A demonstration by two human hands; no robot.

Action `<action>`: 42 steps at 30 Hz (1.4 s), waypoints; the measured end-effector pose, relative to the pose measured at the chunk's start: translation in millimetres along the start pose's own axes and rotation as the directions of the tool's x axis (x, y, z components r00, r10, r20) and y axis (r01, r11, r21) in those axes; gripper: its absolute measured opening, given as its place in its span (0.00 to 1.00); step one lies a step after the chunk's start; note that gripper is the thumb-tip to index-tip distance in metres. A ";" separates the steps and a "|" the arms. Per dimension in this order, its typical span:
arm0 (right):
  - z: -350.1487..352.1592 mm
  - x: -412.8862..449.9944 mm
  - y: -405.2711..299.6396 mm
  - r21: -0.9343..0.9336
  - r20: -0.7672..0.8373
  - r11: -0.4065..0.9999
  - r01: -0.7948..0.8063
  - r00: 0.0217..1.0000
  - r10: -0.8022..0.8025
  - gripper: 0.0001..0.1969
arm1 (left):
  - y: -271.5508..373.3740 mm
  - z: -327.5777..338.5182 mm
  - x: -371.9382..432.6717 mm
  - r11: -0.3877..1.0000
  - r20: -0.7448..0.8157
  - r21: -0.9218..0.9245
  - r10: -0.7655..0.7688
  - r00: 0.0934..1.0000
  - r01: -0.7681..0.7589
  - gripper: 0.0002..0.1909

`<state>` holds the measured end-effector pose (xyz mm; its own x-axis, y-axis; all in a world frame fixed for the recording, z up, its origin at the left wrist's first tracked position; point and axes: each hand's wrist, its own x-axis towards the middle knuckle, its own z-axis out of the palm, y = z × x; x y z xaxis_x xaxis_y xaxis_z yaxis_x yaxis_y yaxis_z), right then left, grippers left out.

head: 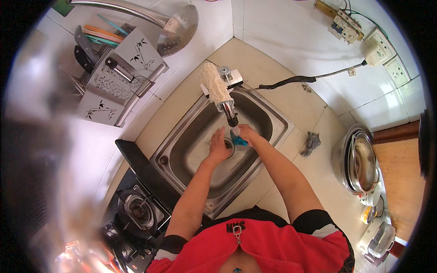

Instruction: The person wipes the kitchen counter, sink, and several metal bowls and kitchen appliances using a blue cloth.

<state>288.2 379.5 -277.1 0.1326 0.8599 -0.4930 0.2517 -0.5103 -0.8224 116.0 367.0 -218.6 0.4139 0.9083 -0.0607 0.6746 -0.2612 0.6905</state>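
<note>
Under the tap spout (231, 117), my right hand (248, 134) grips a small blue cloth (240, 140). Water runs from the tap onto it. My left hand (218, 145) is held beside the cloth with its fingers apart and nothing seen in it. Below both hands lies the stainless steel sink (191, 146), its round drain (229, 147) partly hidden by my left hand. A pale mesh cover wraps the tap body (215, 82).
Left of the sink is a gas stove (138, 211) with a black raised edge (146, 170). A utensil rack (112, 82) with knives and a skimmer (179, 29) hang on the left wall. A steel wool scourer (310, 143) and stacked metal basins (355, 160) stand on the right counter.
</note>
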 end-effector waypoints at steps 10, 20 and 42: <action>-29.5 -78.2 -65.3 0.240 0.387 0.954 -0.178 0.919 0.074 0.16 | 23.8 -38.1 2.6 0.996 0.216 -0.033 -0.076 0.973 0.085 0.20; 20.2 -78.3 -52.9 -0.060 0.265 0.866 0.497 0.844 -0.467 0.27 | 18.8 -35.4 -1.0 0.437 0.417 -0.711 -0.370 0.830 0.551 0.18; -7.9 -49.1 -55.8 -0.214 0.740 0.976 -0.044 0.645 0.192 0.07 | 50.7 -52.7 51.7 0.660 0.664 0.395 0.275 0.695 -0.638 0.14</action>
<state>275.3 365.9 -204.8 -0.5760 0.4453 -0.6855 0.4452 -0.5325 -0.7199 139.3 417.9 -148.8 0.8790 0.3429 -0.3314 0.4230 -0.8815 0.2097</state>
